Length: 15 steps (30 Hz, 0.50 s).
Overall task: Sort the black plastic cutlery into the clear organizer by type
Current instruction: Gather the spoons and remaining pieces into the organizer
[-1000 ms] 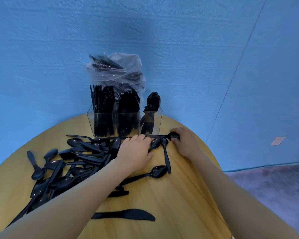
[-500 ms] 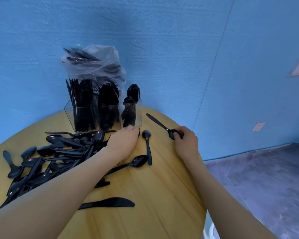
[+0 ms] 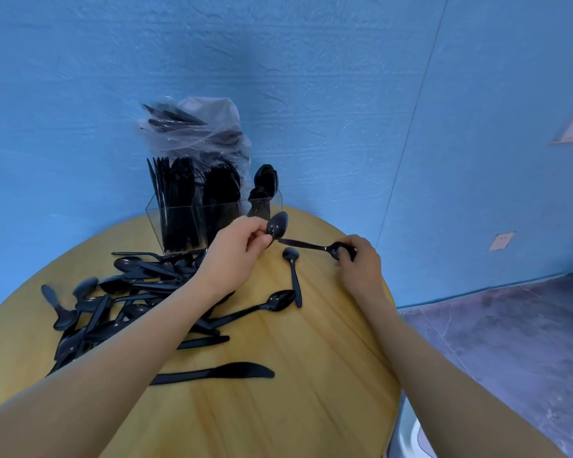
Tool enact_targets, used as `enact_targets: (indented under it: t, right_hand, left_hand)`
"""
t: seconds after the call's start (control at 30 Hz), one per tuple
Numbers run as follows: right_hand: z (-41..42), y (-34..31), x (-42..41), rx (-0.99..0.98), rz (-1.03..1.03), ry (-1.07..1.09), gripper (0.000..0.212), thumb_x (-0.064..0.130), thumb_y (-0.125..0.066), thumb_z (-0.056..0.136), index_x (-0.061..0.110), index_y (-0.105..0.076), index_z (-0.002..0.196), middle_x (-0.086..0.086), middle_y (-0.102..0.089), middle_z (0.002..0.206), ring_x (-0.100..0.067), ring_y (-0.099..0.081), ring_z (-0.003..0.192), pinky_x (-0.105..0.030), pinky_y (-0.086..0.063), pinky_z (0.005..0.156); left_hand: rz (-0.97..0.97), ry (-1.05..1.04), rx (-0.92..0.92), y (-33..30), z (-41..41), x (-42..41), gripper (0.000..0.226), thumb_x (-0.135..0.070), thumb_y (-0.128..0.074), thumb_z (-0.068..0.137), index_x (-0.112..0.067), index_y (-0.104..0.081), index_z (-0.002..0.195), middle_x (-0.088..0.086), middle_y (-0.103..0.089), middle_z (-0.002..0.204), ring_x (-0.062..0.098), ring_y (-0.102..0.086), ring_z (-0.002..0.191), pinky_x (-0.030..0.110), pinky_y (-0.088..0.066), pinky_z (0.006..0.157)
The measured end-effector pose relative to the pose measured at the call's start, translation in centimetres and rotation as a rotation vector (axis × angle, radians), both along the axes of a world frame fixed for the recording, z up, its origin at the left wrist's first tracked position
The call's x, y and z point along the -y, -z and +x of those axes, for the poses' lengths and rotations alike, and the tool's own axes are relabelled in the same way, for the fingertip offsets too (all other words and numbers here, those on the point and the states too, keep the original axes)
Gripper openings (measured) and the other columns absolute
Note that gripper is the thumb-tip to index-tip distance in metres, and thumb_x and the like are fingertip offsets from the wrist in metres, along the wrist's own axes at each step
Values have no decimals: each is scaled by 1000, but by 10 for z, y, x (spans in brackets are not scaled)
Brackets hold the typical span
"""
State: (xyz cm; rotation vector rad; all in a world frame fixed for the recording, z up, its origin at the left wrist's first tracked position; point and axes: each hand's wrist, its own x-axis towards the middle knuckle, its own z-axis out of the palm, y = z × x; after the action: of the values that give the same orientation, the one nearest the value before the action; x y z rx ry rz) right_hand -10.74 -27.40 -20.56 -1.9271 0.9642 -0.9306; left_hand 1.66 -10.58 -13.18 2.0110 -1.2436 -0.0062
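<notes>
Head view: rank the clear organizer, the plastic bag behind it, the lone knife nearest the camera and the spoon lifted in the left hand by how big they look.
1. clear organizer
2. plastic bag, close to the organizer and partly hidden behind it, so unsure
3. knife, nearest the camera, which enlarges it
4. spoon, only its bowl shows above the left hand
</notes>
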Motion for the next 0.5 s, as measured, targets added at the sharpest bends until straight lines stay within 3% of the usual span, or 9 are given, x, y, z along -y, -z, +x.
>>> enact_targets:
  t: [0.13, 0.23, 0.37, 0.5]
  right_hand:
    - [5, -31, -23, 161, -20, -8, 19, 5, -49, 92, 13, -65, 98, -7, -65, 99, -16, -65, 74, -16, -48, 70]
    - [10, -59, -53, 184, -106, -119, 21, 7, -51, 91, 13, -67, 102, -3, -67, 98, -18, -64, 82, -27, -51, 77]
    - [6, -83, -90, 105, -196, -236, 21, 5, -54, 90, 16, -68, 101, 9, -64, 88, -1, -56, 76, -7, -41, 69]
    - [8, -99, -121, 110, -90, -363, 15, 17, -57, 91, 29, -65, 88, 6, -65, 78, -12, -58, 66, -26, -48, 68]
  left_hand:
    - [-120, 1, -92, -13, 0, -19, 12, -16, -52, 95, -14, -63, 99, 0, -62, 89, 13, -58, 83, 9, -42, 71]
    - [-201, 10, -146, -19, -4, -31, 10, -15, -53, 95, -17, -63, 97, -2, -63, 87, 13, -60, 82, 4, -41, 68]
    - [-297, 36, -217, -26, -12, -48, 15, -14, -54, 94, -25, -62, 98, -4, -68, 91, 9, -62, 85, 7, -45, 73]
    - [-341, 55, -212, -25, -18, -64, 16, -14, -54, 94, -23, -63, 104, -5, -67, 96, 6, -62, 90, 9, -45, 78]
